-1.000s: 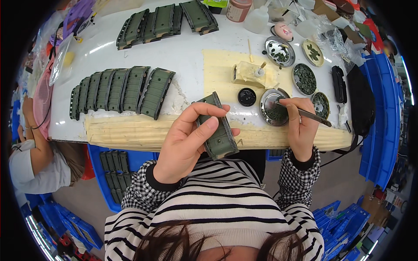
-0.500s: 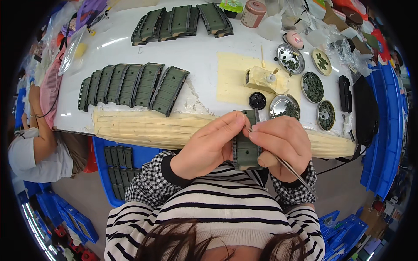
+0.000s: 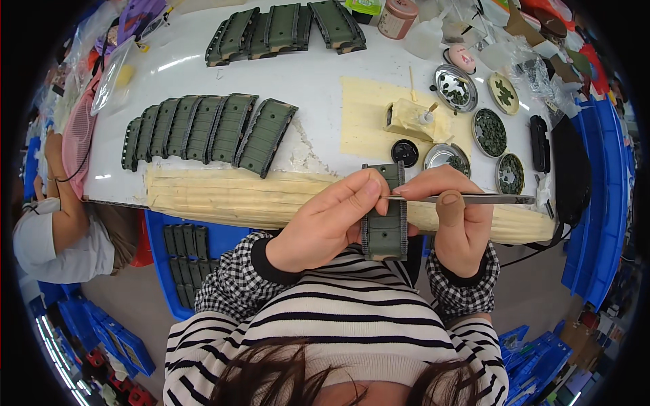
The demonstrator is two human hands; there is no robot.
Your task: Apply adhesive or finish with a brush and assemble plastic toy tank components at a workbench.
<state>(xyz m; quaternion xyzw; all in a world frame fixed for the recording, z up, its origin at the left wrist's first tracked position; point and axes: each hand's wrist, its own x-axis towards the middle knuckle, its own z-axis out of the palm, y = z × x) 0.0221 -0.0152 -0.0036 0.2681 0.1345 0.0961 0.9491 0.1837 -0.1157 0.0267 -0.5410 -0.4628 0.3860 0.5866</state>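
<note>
My left hand grips a dark green, slightly curved panel with ribbed side edges and small holes, upright over the table's front edge. Its thumb and forefinger pinch together at the panel's upper part. In my right hand are metal tweezers, lying almost level, with their tips at the panel beside my left fingertips. A tan cover wraps my right thumb. Whether anything small sits between the tips, I cannot make out.
Similar green panels stand in a row on the white table, with more behind. Round dishes of small dark green pieces stand right, near a cream-wrapped block. A blue crate holds dark parts below. Another person sits left.
My right hand has turned, swinging the tweezers from a downward slant to nearly level, with the tips still at the panel. My left hand and the panel have hardly moved.
</note>
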